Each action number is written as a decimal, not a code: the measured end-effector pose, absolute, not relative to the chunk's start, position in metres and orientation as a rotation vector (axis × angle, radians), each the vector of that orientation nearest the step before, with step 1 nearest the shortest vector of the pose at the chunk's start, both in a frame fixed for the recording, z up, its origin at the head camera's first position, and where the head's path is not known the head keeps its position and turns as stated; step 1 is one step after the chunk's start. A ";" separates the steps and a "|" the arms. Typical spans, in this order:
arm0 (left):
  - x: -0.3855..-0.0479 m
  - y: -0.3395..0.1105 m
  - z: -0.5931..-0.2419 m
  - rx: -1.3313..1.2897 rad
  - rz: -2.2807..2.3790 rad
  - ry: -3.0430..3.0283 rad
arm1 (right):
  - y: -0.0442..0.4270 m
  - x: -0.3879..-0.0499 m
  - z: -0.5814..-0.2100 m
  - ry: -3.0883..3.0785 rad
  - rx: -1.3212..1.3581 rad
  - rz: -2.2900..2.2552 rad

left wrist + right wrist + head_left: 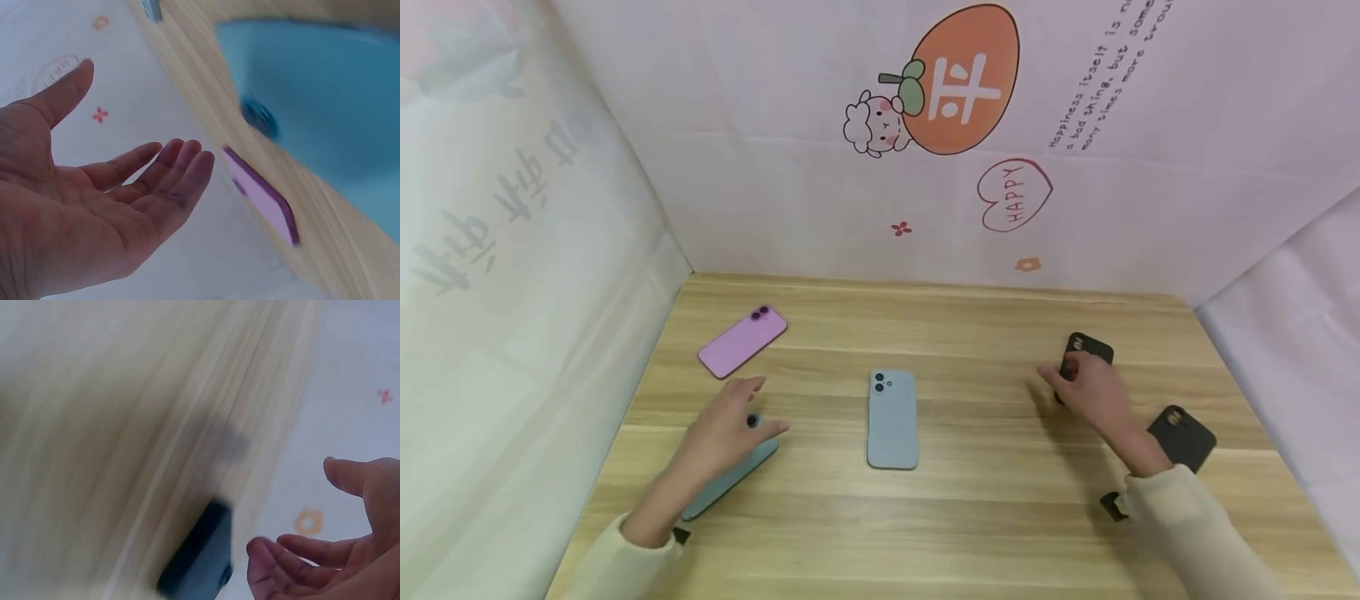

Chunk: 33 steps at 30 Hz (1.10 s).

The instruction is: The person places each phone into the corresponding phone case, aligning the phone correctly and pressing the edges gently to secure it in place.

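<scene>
Left hand point(718, 433): fingers loosely spread, thumb apart, nothing held; above teal phone point(730, 482). Phone lies on table point(970, 517), long axis diagonal, camera end pointing far right.
Right hand point(1093, 393): fingers lightly bent, thumb apart, nothing held; over black case point(1097, 347), camera cutout at far end.
Beyond: purple phone point(741, 343), diagonal, camera end far right; pale blue phone point(892, 425), between hands, long axis running straight away; second black case point(1183, 438), beside right wrist.

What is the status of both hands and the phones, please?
Left hand empty, above teal phone. Right hand empty, over farther black case. Pale-blue phone flat between hands, untouched. Each hand partly hides the item beneath.
</scene>
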<state>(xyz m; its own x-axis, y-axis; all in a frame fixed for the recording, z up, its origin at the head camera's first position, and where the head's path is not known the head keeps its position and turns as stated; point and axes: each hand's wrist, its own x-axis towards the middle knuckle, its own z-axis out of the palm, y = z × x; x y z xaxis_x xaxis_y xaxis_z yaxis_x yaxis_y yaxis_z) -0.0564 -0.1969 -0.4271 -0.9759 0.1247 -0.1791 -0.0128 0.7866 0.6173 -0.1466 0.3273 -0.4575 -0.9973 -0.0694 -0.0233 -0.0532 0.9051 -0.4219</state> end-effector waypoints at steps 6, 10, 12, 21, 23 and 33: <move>-0.047 -0.224 -0.429 0.057 0.837 2.763 | 0.363 -0.157 -0.460 2.981 0.036 -0.535; -0.042 -0.232 -0.434 0.016 0.695 2.753 | 0.376 -0.160 -0.462 2.975 0.093 -0.491; -0.040 -0.235 -0.439 0.006 0.626 2.745 | 0.379 -0.162 -0.464 2.969 0.097 -0.477; -0.030 -0.234 -0.456 -0.035 0.492 2.737 | 0.384 -0.171 -0.467 2.902 0.154 -0.437; -0.029 -0.233 -0.457 -0.039 0.473 2.768 | 0.384 -0.173 -0.468 2.895 0.156 -0.426; -0.023 -0.231 -0.459 -0.034 0.487 2.859 | 0.387 -0.183 -0.475 2.908 0.185 -0.386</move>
<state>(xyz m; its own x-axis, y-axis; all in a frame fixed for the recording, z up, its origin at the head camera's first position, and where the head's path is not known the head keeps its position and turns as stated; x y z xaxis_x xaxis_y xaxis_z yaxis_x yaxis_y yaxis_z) -0.0227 -0.2311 -0.4589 -0.9708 0.0170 -0.2392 -0.0631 0.9443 0.3231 -0.1826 0.3865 -0.4748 -0.9719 0.0968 -0.2147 0.1495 0.9580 -0.2447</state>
